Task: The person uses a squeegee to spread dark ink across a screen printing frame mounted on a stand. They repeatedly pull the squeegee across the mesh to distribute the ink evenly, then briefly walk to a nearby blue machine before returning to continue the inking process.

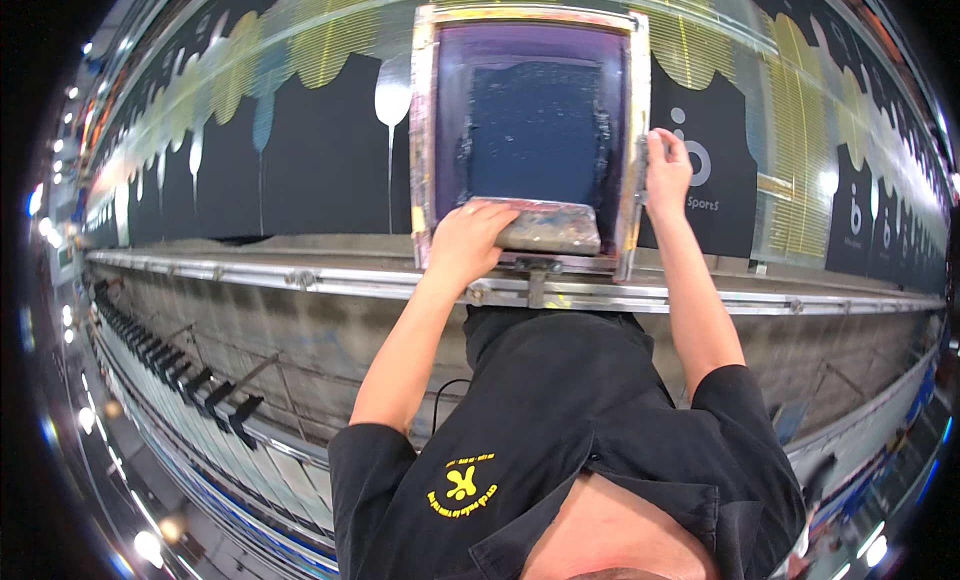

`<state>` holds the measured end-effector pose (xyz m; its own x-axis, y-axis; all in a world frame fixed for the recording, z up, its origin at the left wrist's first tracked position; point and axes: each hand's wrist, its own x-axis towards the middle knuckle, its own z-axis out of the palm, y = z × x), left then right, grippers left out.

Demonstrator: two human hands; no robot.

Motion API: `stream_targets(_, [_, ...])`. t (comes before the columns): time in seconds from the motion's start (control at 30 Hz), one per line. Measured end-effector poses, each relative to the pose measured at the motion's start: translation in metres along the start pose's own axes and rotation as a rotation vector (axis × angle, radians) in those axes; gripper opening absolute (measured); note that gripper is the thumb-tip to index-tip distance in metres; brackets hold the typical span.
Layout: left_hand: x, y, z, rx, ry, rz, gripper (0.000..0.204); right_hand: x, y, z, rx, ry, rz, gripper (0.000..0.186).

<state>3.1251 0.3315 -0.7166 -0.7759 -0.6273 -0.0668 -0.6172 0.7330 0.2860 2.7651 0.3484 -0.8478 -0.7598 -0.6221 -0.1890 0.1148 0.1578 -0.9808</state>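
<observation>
Left hand (pixel 468 244) on the squeegee (pixel 555 230), right hand (pixel 668 175) at the frame (pixel 423 130)

The squeegee, grey and stained with ink, lies across the near end of the screen, inside the frame and close to its near bar. The left hand is closed over its left end, fingers laid along the top edge. The right hand is raised at the frame's right side, thumb and fingers drawn close together — whether they pinch the frame's edge or only sit beside it, I cannot tell.

Dark blue ink (pixel 535 130) covers the middle of the screen, beyond the squeegee. The frame lies over a long surface (pixel 325 45) with yellow-lined patches. Black panels (pixel 320 150) lie to its left; another black panel (pixel 715 225), with a white print, lies to its right. A metal rail (pixel 380 286) runs along the near side.
</observation>
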Motion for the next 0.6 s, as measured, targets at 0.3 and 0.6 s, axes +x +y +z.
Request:
stream_targets(0.3, [0.075, -0.056, -0.023, -0.080, -0.055, 0.076, 0.055, -0.010, -0.012, 0.026, -0.205, 0.018, 0.114, 0.034])
stream_targets(0.6, [0.282, -0.141, -0.064, 0.068, -0.142, 0.020, 0.027, -0.005, 0.003, 0.029, -0.332, 0.044, 0.085, 0.036])
